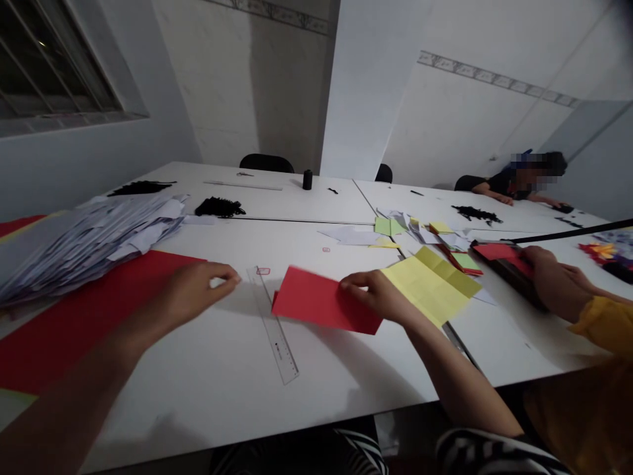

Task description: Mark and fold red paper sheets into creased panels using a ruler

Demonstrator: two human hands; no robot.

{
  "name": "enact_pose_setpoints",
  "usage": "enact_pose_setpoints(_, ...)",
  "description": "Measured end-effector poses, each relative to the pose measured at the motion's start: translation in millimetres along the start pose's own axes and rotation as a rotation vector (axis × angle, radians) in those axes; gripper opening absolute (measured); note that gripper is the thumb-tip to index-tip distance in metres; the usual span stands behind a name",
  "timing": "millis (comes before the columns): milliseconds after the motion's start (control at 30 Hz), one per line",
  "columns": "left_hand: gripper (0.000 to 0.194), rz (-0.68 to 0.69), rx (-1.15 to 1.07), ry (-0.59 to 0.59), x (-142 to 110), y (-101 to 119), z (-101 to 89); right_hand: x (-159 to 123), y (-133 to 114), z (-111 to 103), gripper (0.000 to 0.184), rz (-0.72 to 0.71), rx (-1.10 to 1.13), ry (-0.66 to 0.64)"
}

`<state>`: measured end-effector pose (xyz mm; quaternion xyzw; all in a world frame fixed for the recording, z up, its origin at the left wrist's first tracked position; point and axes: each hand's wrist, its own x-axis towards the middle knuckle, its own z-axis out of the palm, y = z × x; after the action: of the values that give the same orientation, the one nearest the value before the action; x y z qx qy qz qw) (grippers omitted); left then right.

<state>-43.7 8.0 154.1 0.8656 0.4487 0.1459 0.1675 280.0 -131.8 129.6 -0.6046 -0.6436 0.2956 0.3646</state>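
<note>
A folded piece of red paper (319, 300) is pinched at its upper right part by my right hand (376, 293), tilted a little above the table. My left hand (202, 290) is held apart from it, thumb and fingertips closed together in a ring with nothing visible between them. Below and between the hands, a clear ruler (279, 343) lies on the white table, partly behind the red paper. A creased yellow sheet (430, 284) is just beyond my right hand; whether the two touch, I cannot tell. Large red sheets (163, 270) lie beneath my left forearm.
A thick pile of white paper strips (109, 237) stands at the left. Black thread bundles (220, 207) and a black spool (307, 179) are farther back. Paper scraps (390, 227) lie at centre right. At right, a co-worker's hand (548, 277) holds red paper; another person sits far right.
</note>
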Motion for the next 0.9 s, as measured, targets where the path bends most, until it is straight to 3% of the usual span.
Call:
enact_pose_setpoints(67, 0.034, -0.07, -0.14, 0.094, 1, -18, -1.4, 3, 11, -4, 0.025, 0.072, 0.376, 0.083)
enact_pose_setpoints(133, 0.04, -0.109, -0.286, 0.098, 0, -19, 5.7, 9, 21, 6, 0.026, 0.065, 0.777, 0.148)
enact_pose_setpoints(267, 0.055, -0.027, -0.704, -0.064, -9, 8, 37.2, 23, 36, 54, 0.019, 0.099, 1.37, 0.226)
enact_pose_setpoints(400, 0.068, 0.084, -1.086, -0.182, -26, 28, 74.1, 27, 46, 99, 0.019, 0.229, 1.672, 0.264)
enact_pose_setpoints(467, 0.077, 0.131, -1.209, -0.195, -35, 34, 93.0, 26, 47, 115, 0.015, 0.241, 1.768, 0.3)
enact_pose_setpoints(533, 0.076, 0.059, -1.282, -0.198, -41, 41, 111.0, 25, 45, 129, 0.015, 0.228, 1.814, 0.289)
enact_pose_setpoints(667, 0.068, -0.214, -1.416, 0.045, -41, 57, 130.6, 20, 39, 149, 0.029, 0.142, 1.801, 0.148)
enact_pose_setpoints(767, 0.066, -0.315, -1.396, 0.146, -34, 54, 120.8, 15, 43, 141, 0.027, 0.092, 1.747, 0.145)
enact_pose_setpoints(900, 0.051, -0.296, -1.049, 0.021, -28, 26, 86.2, 9, 59, 92, 0.036, 0.059, 1.589, 0.252)
